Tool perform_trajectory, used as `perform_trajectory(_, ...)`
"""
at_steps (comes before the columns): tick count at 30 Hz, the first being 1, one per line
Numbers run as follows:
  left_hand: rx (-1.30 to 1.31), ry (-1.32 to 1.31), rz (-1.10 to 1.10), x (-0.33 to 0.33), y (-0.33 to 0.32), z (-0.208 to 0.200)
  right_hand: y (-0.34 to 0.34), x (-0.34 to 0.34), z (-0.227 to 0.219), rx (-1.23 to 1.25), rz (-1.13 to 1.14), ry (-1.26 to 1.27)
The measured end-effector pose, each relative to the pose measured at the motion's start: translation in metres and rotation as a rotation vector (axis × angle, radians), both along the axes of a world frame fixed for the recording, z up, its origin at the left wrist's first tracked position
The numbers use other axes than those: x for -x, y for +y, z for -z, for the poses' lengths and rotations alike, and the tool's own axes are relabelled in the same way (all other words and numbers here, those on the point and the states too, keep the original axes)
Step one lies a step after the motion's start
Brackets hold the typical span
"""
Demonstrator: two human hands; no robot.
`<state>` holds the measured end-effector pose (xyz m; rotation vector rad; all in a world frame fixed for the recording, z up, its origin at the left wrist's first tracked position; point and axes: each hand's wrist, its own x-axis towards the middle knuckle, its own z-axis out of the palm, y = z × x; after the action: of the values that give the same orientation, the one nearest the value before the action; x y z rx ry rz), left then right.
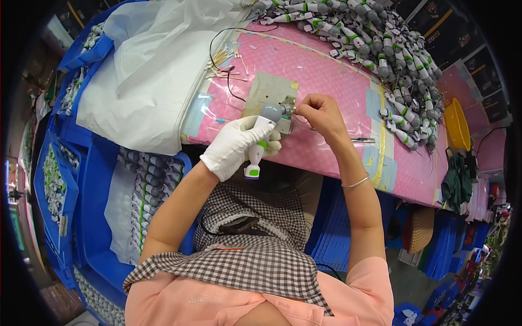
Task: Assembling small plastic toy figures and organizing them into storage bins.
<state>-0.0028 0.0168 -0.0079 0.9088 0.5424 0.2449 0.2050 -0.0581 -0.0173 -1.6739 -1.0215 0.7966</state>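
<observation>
My left hand (235, 145), in a white glove, is closed around a white toy limb (254, 157) with green bands and a grey rounded end (271, 112). The grey end points away from me and meets a small metal fixture (287, 106) on a grey-green plate (264, 89). Whether the limb touches the fixture or only lies over it, I cannot tell. My bare right hand (324, 115) is pinched just right of the fixture. A thin strand seems to show below its fingertips, but what they hold is too small to make out.
A large heap of similar toy limbs (389, 51) covers the table's far right. Cotton swabs (220, 57) and a black cable (211, 51) lie beyond the plate. White plastic sheeting (141, 81) covers the left side. Tweezers (362, 140) lie at right; blue bins (100, 201) stand at left.
</observation>
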Motion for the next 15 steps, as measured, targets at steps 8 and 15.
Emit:
perform_trajectory(8,0.125,-0.077,0.005,0.000,0.003,0.001,0.001,-0.002,-0.004,0.053,-0.083,-0.010)
perform_trajectory(15,0.111,-0.061,-0.039,0.000,0.000,0.001,0.006,-0.003,-0.010,0.200,-0.157,0.005)
